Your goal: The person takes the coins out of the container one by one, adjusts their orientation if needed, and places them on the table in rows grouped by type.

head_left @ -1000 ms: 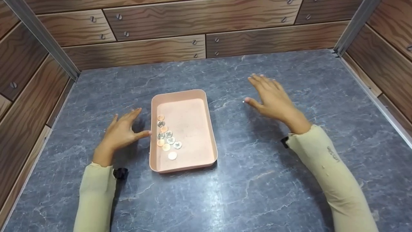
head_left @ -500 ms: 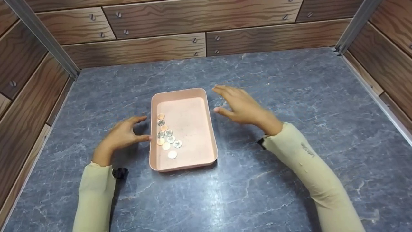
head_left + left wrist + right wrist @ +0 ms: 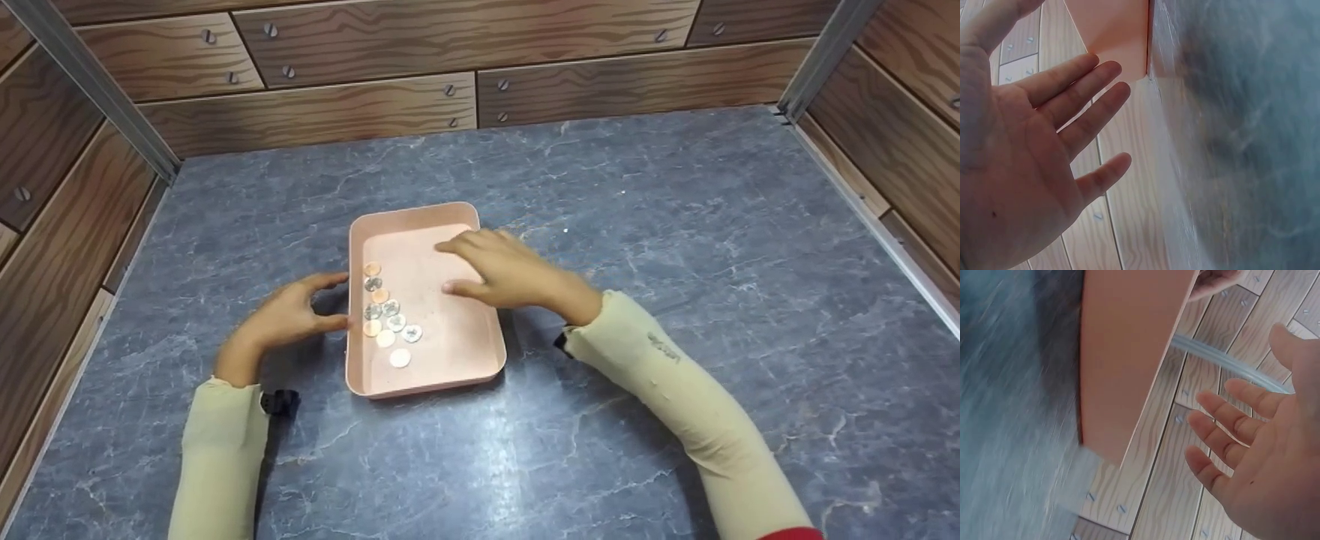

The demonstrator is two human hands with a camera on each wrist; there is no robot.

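Note:
A pink rectangular tray (image 3: 431, 384) rests on the table, with several coins (image 3: 396, 323), some silvery and some copper-coloured, lying flat along its left side. My left hand (image 3: 281, 315) is at the tray's left wall, thumb tip and fingertips at the side; the left wrist view shows its fingers (image 3: 1089, 121) extended near the wall. Over the right rim reaches my right hand (image 3: 510, 270), its thumb and fingers above the tray floor and apart from the coins. In the right wrist view its fingers (image 3: 1224, 433) are loosely spread and hold nothing.
The table (image 3: 600, 450) has a grey-blue marbled top. Wood-patterned panels (image 3: 360, 112) stand behind it and at both sides, with metal corner posts (image 3: 112, 90). Tiny bright specks (image 3: 565, 230) show on the table right of the tray.
My right hand has moved left from the table at the right to above the tray. The left hand's fingers have come in closer to the tray wall. Coins and tray stay in place.

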